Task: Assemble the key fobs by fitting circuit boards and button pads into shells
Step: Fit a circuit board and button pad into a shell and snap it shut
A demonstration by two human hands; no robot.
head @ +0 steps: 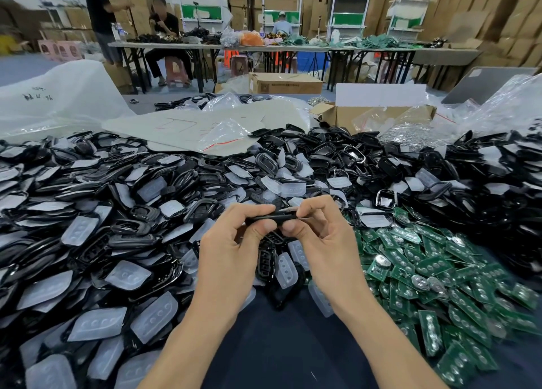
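Both hands hold one black key fob shell (274, 218) edge-on, above the heaps of parts. The left hand (234, 242) pinches its left end and the right hand (319, 233) its right end. It looks light, stiff and glossy, so gripping its rims seems safest.

Near edge: bare dark table (281, 344) is lying open between the forearms.
Left: black shells (123, 230) and clear button pads (154, 315) are lying heaped to the edge.
Right: green circuit boards (434, 264) are crowding up against the bare patch.
Middle: left hand (228, 242) and right hand (325, 236) are pinching one shell (272, 218) above the heap, closing that gap.
Back: plastic bag (58, 101) and cardboard box (346, 116) are blocking the far side.
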